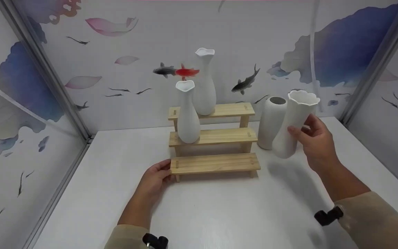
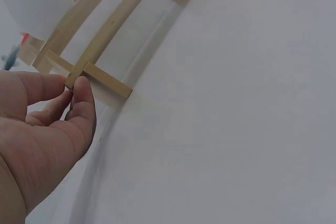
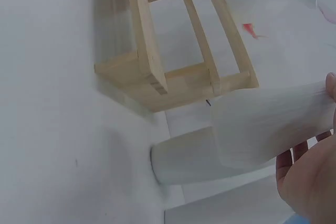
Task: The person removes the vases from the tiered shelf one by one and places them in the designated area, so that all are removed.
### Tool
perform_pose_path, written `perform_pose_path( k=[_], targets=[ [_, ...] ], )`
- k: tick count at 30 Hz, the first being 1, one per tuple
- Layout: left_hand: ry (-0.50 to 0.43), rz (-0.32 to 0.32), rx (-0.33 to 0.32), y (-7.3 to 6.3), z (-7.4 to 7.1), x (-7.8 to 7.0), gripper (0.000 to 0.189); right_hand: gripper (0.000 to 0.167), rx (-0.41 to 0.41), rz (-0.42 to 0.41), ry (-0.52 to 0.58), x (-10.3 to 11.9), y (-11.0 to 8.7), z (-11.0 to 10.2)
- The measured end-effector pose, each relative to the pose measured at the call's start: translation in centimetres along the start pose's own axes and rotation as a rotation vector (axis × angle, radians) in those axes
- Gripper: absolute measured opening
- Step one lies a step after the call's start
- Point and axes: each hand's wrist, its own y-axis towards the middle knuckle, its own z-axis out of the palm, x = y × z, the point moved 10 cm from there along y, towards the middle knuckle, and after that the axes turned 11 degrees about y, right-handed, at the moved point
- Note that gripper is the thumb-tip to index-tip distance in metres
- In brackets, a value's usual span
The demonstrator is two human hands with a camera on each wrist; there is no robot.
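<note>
My right hand (image 1: pixel 318 141) grips a white vase with a scalloped rim (image 1: pixel 294 121), tilted and held above the table; the right wrist view shows its base (image 3: pixel 247 129) off the surface. Behind it a plain white vase (image 1: pixel 269 126) stands on the table, right of a three-step wooden stand (image 1: pixel 216 162). At the left end of the lowest step, my left hand (image 1: pixel 154 178) pinches the board's corner between thumb and fingers, seen closely on the wooden board (image 2: pixel 86 59). A slim white vase (image 1: pixel 188 121) stands on the middle step, and a taller one (image 1: pixel 206 86) on the top step.
The white table (image 1: pixel 202 214) reaches back to a wall panel (image 1: pixel 143 100) painted with fish and petals. Side panels with metal frame posts (image 1: pixel 47 72) close in the left and right.
</note>
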Motion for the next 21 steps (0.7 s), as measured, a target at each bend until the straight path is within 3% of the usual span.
perform_pose_path(
  k=[21],
  targets=[
    [-0.036, 0.001, 0.002, -0.1, 0.2, -0.2, 0.049, 0.086, -0.162, 0.056, -0.042, -2.1, -0.3, -9.3]
  ],
)
